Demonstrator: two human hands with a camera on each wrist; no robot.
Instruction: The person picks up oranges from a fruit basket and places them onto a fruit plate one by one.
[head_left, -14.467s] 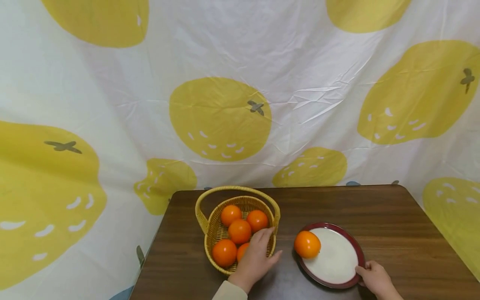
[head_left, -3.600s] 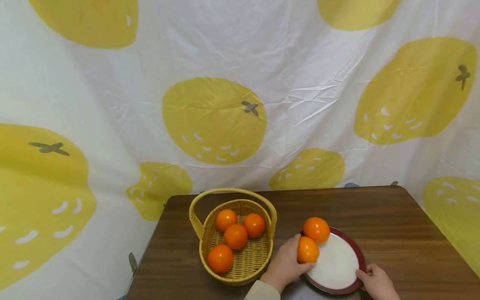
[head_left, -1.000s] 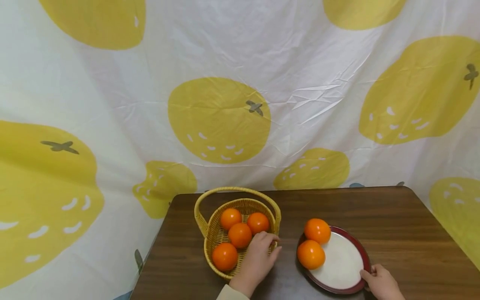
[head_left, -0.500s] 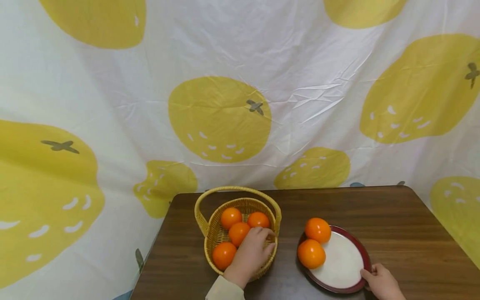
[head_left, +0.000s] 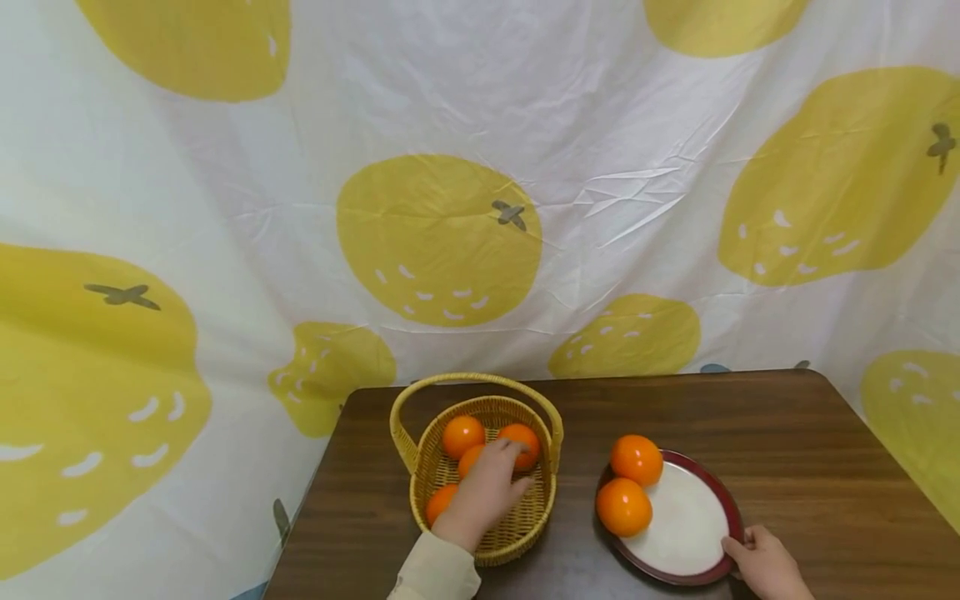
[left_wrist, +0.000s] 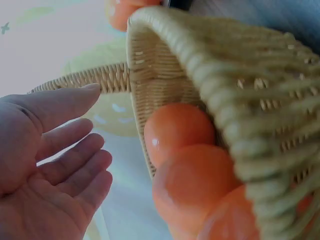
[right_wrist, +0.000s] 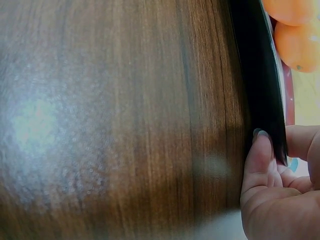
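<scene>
A wicker basket (head_left: pixel 527 518) with a tall handle holds several oranges (head_left: pixel 462 436). Over it is my left hand (head_left: pixel 480 496), covering part of the fruit in the head view. In the left wrist view, that hand's fingers (left_wrist: pixel 72 157) are loosely extended, apart from the oranges (left_wrist: pixel 195 182), with nothing in the palm. To the right, a white plate (head_left: pixel 688 521) with a dark red rim carries two oranges, one behind (head_left: pixel 637 460) and one in front (head_left: pixel 624 507), at its left side. My right hand (head_left: pixel 767 565) pinches the plate's right rim between thumb and fingers.
The dark wooden table (head_left: pixel 810 450) has rounded far corners. A white cloth (head_left: pixel 600 125) printed with large yellow fruit hangs behind it and along the sides. Wood surface lies between basket and plate.
A second orange has come from the basket onto the plate, set there by my left hand. That hand has since returned to the basket and shifted leftward over it. My right hand stays on the plate.
</scene>
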